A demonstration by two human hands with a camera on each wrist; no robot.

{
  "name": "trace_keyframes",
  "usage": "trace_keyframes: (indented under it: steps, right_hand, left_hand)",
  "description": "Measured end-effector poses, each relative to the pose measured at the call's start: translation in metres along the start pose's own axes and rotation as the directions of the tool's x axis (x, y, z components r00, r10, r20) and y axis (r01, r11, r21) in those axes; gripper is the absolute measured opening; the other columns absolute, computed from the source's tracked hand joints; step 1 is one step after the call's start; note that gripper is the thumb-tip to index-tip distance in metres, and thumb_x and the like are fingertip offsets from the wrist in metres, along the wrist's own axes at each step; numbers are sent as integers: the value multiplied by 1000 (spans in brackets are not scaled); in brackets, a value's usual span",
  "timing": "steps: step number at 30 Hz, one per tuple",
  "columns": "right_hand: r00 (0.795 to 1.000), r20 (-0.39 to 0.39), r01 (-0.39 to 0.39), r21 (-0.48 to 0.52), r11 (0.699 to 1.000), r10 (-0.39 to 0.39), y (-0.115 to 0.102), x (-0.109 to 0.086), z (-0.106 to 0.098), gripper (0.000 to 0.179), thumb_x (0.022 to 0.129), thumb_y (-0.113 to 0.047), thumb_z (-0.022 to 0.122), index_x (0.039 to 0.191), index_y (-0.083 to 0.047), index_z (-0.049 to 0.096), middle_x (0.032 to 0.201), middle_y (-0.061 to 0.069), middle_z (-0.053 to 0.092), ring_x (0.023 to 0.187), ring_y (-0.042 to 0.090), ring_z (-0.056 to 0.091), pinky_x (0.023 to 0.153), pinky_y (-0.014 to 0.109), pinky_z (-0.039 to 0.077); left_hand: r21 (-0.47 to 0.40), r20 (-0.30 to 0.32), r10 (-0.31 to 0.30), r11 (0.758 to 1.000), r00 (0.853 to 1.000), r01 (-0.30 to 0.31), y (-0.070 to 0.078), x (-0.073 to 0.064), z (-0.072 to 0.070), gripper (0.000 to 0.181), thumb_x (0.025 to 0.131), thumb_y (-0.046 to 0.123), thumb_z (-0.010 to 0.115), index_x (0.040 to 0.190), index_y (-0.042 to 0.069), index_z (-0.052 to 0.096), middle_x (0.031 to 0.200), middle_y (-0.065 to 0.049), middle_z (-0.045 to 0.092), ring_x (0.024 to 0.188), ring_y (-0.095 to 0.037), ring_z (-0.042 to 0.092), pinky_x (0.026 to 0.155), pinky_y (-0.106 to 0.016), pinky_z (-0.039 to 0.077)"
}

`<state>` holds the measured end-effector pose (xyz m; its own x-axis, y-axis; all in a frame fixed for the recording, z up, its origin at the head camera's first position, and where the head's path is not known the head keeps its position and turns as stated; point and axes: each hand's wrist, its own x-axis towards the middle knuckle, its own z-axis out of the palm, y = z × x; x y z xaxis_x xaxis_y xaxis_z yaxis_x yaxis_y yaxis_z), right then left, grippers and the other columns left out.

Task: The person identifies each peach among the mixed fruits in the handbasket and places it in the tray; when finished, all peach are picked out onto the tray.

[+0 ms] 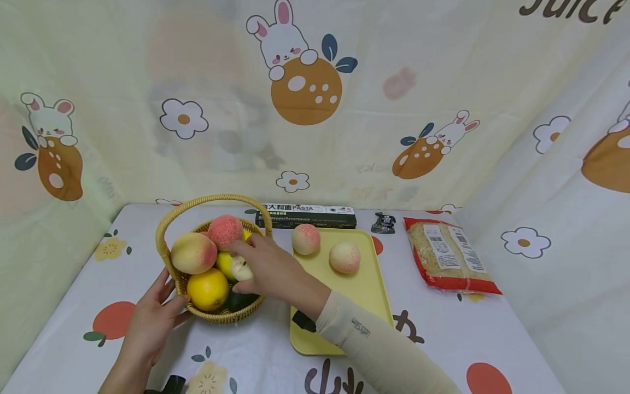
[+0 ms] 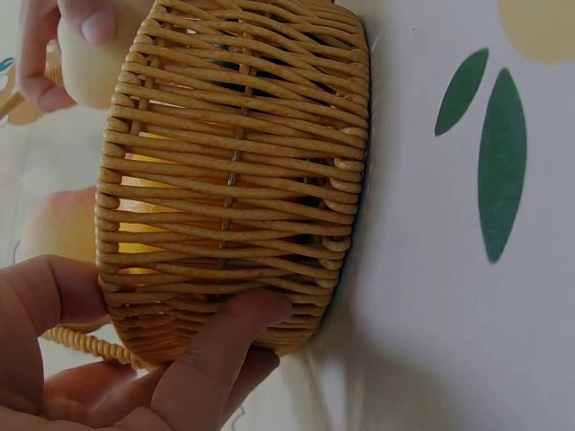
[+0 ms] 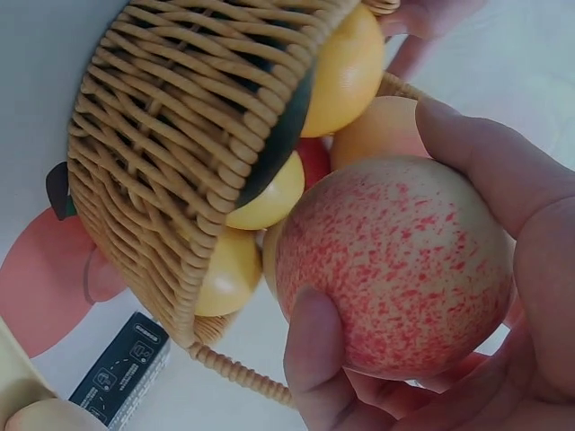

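A wicker basket with an arched handle stands at the left, filled with fruit. Inside it are a large peach, a reddish-pink peach, a yellow-orange fruit and a dark green fruit. My left hand grips the basket's near left side, thumb pressed to the weave. Over the basket's right side, my right hand holds a pale peach with red speckles between thumb and fingers.
Right of the basket lies a yellow tray bearing two peaches. Behind it is a black pasta box, with a small black packet beside it. A red-edged clear bag lies at far right. Patterned cloth hangs around the table.
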<state>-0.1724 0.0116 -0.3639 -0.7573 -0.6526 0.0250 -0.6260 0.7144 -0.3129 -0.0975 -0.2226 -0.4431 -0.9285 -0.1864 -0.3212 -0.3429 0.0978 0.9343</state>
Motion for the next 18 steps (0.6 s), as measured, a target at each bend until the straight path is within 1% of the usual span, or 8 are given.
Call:
trace_keyframes:
  steps: [4,9,15,18]
  right_hand:
    - [1000,-5,-5,36,999,5,1,-7,-5,66,87,-42,87,144,-27,58,132,5,59,115,20,56,89,26,57]
    - [1000,-19,-16,65,998,18,4,-16,-11,59,87,-42,87,137,-26,61,132,4,59,114,20,56,90,27,56]
    - [998,-39,-44,140,989,50,11,-29,-20,60,86,-42,87,137,-24,61,138,5,59,116,21,57,92,30,57]
    - [997,-54,-53,151,987,62,17,-35,-25,60,86,-42,87,136,-24,60,140,5,59,118,22,57,93,33,58]
  left_hand:
    - [-2,0,-1,1000,1000,1,0,0,0,92,104,6,56,168,39,-1,177,-16,15,153,-47,40,98,-51,58]
    - [-8,6,0,1000,1000,0,-1,1,0,92,104,6,56,168,39,-1,177,-15,13,154,-47,38,99,-51,57]
    - [-6,3,2,1000,1000,-2,-1,1,0,92,104,5,56,169,38,0,177,-15,14,153,-46,40,97,-49,60]
    - [-5,2,6,1000,1000,-6,-2,0,1,92,104,5,56,169,38,0,177,-15,15,153,-45,41,97,-48,59]
